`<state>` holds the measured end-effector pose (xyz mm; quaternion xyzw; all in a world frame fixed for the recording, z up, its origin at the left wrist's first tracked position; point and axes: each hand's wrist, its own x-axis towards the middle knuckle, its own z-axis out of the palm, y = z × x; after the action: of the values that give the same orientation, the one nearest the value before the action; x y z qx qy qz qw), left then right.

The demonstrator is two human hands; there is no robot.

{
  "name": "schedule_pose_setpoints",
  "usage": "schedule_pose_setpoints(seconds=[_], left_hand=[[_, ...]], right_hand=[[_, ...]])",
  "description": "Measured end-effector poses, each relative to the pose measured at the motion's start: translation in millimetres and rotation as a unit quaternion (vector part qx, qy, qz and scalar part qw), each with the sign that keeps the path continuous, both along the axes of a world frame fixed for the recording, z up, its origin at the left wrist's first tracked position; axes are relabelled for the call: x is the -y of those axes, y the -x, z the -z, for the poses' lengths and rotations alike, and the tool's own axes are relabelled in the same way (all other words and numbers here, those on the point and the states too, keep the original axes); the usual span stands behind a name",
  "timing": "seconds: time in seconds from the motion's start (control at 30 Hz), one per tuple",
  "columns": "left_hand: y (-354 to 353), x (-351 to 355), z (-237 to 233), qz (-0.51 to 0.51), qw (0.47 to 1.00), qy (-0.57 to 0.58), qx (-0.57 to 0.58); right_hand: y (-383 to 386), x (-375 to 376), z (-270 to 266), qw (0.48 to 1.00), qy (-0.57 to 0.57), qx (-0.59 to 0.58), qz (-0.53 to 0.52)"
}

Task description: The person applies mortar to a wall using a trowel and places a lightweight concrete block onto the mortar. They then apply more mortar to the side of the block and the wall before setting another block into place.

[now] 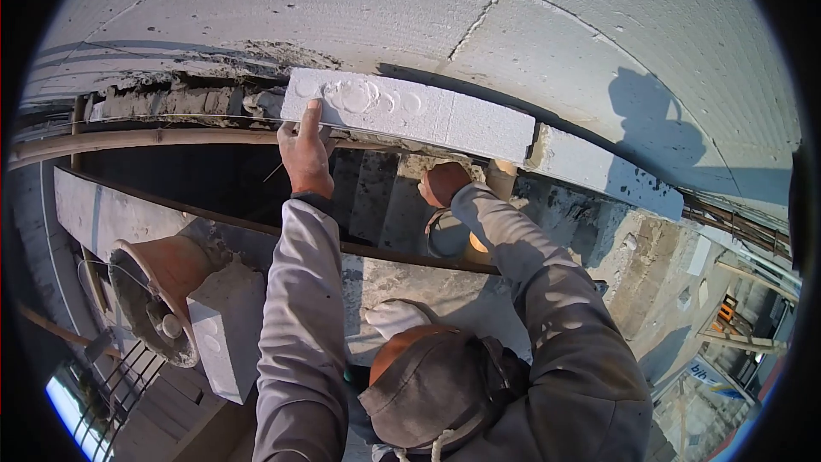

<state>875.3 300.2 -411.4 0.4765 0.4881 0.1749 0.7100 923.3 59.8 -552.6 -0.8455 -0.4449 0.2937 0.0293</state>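
Note:
My left hand (306, 154) grips the left end of a white aerated concrete block (453, 115), its thumb laid on the face with the round dents and its other fingers under the lower edge. This block lies lengthwise along the wall top, its right end against another white block (603, 169). Below its lower edge, my right hand (443, 184) is closed in a fist. Whatever that fist holds, if anything, is hidden. A round container (446, 233) sits just beneath it, partly covered by my sleeve.
A large pale block wall (282, 13) rises beyond the row. Wooden poles (145, 139) run along the left. An orange mortar-smeared bucket (175, 269) stands beside a white block (224, 334) at lower left. Dark gaps show between the wall and the concrete ledge (162, 210).

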Motion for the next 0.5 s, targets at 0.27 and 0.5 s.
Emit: schedule_pose_setpoints(seconds=[0.27,0.5], left_hand=[[1,-2,7,-0.005,1.000,0.000,0.020],[-3,3,22,-0.064,0.993,-0.087,0.047]], right_hand=[[-5,-25,-16,1.000,-0.024,0.009,0.002],[16,-32,-20,0.992,-0.122,-0.004,0.013]])
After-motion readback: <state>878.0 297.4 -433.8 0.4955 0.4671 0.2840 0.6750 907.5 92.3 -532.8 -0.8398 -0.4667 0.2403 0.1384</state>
